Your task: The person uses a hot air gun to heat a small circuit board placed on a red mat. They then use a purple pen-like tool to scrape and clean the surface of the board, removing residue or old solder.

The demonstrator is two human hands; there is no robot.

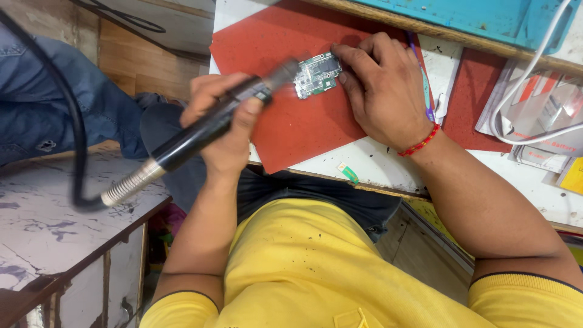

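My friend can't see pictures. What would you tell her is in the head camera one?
A person in a yellow shirt holds a black hot-air tool in the left hand, its metal tip aimed at a small green circuit board. The right hand, with a red thread bracelet at the wrist, steadies the board on a red mat on a white table.

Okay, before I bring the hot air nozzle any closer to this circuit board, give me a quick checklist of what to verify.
1. Circuit board lies on the red mat: ok.
2. Right hand steadies the board at its edge: ok.
3. Left hand grips the hot air handpiece firmly: ok.
4. Nozzle aimed at the board: ok.
5. Right fingertips away from the nozzle: not ok, close.
6. Air running: cannot tell.
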